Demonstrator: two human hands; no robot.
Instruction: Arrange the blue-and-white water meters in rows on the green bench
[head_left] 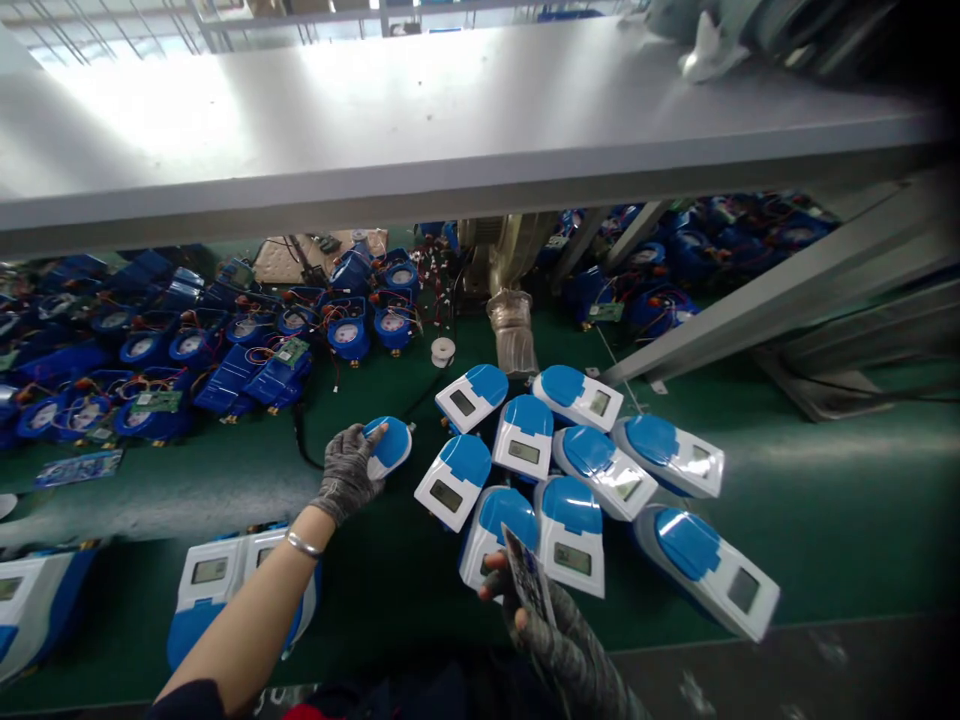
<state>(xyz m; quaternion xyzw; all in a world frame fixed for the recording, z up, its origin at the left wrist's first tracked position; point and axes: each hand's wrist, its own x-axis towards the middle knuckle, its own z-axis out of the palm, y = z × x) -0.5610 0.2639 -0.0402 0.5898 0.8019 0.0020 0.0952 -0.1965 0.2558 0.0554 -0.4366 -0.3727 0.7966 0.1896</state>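
My left hand point(349, 473), in a grey knit glove with a bracelet at the wrist, grips a blue-and-white meter cover point(391, 447) lying on the green table mat. My right hand point(551, 625), also gloved, holds a small printed card or circuit board point(527, 580) upright near the table's front edge. Between and beyond my hands lies a cluster of several blue-and-white meter covers point(577, 470), each with a small display window, fanned out on the mat.
More covers point(225, 575) lie under my left forearm at the front left. Several blue meter bodies with wires point(247, 345) crowd the back left and back right. A grey shelf point(450, 130) overhangs the table. A wrapped cylinder point(513, 330) and a white tape roll point(443, 351) stand at the centre back.
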